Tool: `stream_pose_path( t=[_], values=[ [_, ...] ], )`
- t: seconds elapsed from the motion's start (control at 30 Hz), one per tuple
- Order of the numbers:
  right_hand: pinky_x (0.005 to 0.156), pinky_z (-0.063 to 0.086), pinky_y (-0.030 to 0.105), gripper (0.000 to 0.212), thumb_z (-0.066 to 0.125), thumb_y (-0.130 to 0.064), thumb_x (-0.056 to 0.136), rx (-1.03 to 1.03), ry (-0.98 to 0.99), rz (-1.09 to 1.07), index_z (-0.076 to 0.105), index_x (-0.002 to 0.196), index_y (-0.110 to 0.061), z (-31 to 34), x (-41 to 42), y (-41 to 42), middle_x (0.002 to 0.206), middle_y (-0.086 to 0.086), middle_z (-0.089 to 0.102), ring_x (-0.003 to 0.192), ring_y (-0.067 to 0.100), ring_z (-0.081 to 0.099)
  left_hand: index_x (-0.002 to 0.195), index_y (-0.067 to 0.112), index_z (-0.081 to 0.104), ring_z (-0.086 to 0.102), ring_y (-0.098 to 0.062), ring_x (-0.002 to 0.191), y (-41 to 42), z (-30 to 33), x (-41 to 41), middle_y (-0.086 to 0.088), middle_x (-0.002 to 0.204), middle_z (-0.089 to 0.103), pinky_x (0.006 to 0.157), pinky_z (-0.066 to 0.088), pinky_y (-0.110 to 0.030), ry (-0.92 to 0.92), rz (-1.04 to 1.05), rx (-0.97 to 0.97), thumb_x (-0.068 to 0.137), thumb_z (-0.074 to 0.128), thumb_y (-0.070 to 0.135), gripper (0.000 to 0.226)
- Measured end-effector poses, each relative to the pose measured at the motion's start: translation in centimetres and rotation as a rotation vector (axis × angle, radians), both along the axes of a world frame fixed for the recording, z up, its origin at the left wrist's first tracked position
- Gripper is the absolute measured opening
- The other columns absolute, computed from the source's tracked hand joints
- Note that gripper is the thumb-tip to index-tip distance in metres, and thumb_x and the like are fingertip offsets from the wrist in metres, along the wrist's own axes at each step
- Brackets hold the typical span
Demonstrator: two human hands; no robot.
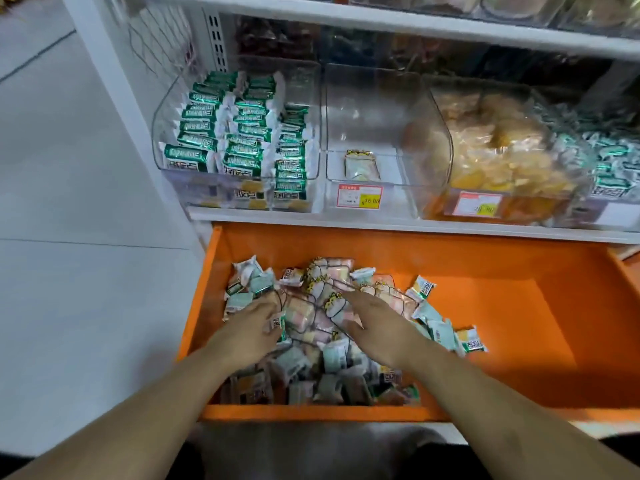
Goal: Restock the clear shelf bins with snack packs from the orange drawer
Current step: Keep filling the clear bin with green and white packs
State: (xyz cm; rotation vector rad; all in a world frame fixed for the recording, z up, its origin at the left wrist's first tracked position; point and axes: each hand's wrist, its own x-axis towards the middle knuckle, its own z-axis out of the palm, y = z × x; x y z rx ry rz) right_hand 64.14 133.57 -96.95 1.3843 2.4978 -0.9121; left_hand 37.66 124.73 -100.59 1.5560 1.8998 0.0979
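Observation:
The orange drawer [502, 306] stands pulled out below the shelf, with a heap of snack packs [332, 372] in its left half. On top of the heap lie pastel packs with a cat print [323, 289]. My left hand [251, 323] reaches into the heap from the left, its fingers curled against the side of those pastel packs. My right hand [375, 327] rests on them from the right with its fingers stretched out. Above, the middle clear bin [388, 109] holds a single pastel pack [362, 165].
The left clear bin [162, 112] is stacked with green-and-white packs. A bin of yellow snacks [502, 150] and a bin of green-white packs [616, 161] stand to the right. The drawer's right half is bare orange. White floor lies to the left.

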Motion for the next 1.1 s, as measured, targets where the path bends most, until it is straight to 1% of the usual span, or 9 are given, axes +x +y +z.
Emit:
stream_pose_path(
  t=[0.13, 0.23, 0.33, 0.47, 0.7, 0.83, 0.9, 1.0, 1.1],
  values=[
    [0.125, 0.026, 0.037, 0.058, 0.047, -0.029, 0.110, -0.060, -0.065, 0.043, 0.028, 0.165, -0.025, -3.5, -1.2, 1.2, 0.170, 0.001, 0.030, 0.157, 0.023, 0.025, 0.159, 0.023, 0.040, 0.050, -0.024, 0.140, 1.8, -3.2, -0.1, -0.004, 0.163, 0.042, 0.114, 0.042, -0.035, 0.009, -0.026, -0.076, 0.101, 0.063, 0.039, 0.063],
    [0.115, 0.043, 0.042, 0.061, 0.052, -0.012, 0.103, -0.137, -0.111, 0.068, 0.037, 0.160, -0.029, -6.8, -1.8, 1.8, 0.157, 0.008, 0.046, 0.143, 0.030, 0.045, 0.159, 0.022, 0.038, 0.050, -0.024, 0.140, 3.3, -5.4, -0.1, -0.005, 0.162, 0.043, 0.114, 0.042, -0.037, 0.039, -0.066, -0.122, 0.101, 0.064, 0.039, 0.065],
    [0.099, 0.055, 0.047, 0.061, 0.059, -0.017, 0.101, -0.162, -0.232, 0.168, 0.040, 0.158, -0.030, -9.7, -2.3, 1.8, 0.147, 0.009, 0.054, 0.125, 0.031, 0.057, 0.158, 0.023, 0.039, 0.046, -0.024, 0.144, 4.4, -7.6, -0.4, -0.005, 0.163, 0.043, 0.116, 0.041, -0.038, 0.074, -0.102, -0.171, 0.099, 0.067, 0.039, 0.067],
    [0.095, 0.055, 0.050, 0.047, 0.067, -0.027, 0.096, -0.103, -0.372, 0.321, 0.055, 0.141, -0.026, -11.6, -2.8, 1.8, 0.135, 0.008, 0.058, 0.124, 0.031, 0.053, 0.156, 0.022, 0.042, 0.043, -0.028, 0.143, 5.0, -9.0, -0.8, -0.007, 0.157, 0.047, 0.115, 0.038, -0.038, 0.153, -0.101, -0.195, 0.094, 0.073, 0.035, 0.071],
    [0.087, 0.059, 0.047, 0.034, 0.070, -0.025, 0.092, -0.011, -0.402, 0.372, 0.067, 0.126, -0.021, -11.6, -3.0, 1.3, 0.121, 0.005, 0.062, 0.114, 0.028, 0.059, 0.109, 0.027, 0.055, 0.049, -0.027, 0.123, 4.6, -8.4, -0.8, -0.004, 0.129, 0.059, 0.097, 0.042, -0.036, 0.202, -0.082, -0.187, 0.091, 0.076, 0.034, 0.028],
    [0.086, 0.058, 0.042, 0.028, 0.071, -0.033, 0.096, -0.041, -0.254, 0.207, 0.064, 0.122, -0.024, -8.4, -2.6, 1.9, 0.118, 0.003, 0.061, 0.109, 0.026, 0.062, 0.114, 0.027, 0.053, 0.062, -0.020, 0.094, 4.4, -6.3, -0.7, -0.002, 0.114, 0.068, 0.077, 0.052, -0.034, 0.066, 0.059, -0.160, 0.090, 0.077, 0.036, 0.035],
    [0.077, 0.054, 0.036, 0.017, 0.072, -0.038, 0.097, -0.050, -0.150, 0.118, 0.057, 0.102, -0.032, -5.7, -2.5, 2.5, 0.102, -0.002, 0.062, 0.096, 0.024, 0.063, 0.123, 0.027, 0.054, 0.065, -0.018, 0.093, 4.8, -4.3, -0.8, 0.001, 0.114, 0.068, 0.074, 0.053, -0.033, -0.046, 0.154, -0.155, 0.088, 0.079, 0.044, 0.047],
    [0.069, 0.048, 0.031, 0.025, 0.072, -0.037, 0.098, -0.027, 0.023, 0.023, 0.049, 0.089, -0.039, -0.3, -2.7, 3.2, 0.086, -0.015, 0.054, 0.083, 0.019, 0.059, 0.138, 0.015, 0.055, 0.077, -0.028, 0.091, 5.7, 0.3, -0.7, -0.005, 0.118, 0.065, 0.076, 0.064, -0.042, -0.378, 0.369, -0.169, 0.088, 0.081, 0.041, 0.062],
    [0.072, 0.054, 0.032, 0.018, 0.077, -0.036, 0.095, -0.010, 0.243, -0.090, 0.065, 0.108, -0.036, 6.1, -3.0, 3.5, 0.100, -0.019, 0.061, 0.080, 0.009, 0.065, 0.119, 0.012, 0.054, 0.078, -0.041, 0.079, 6.0, 7.0, 0.1, -0.012, 0.118, 0.057, 0.070, 0.066, -0.050, -0.712, 0.531, -0.208, 0.097, 0.075, 0.022, 0.032]
  ],
)
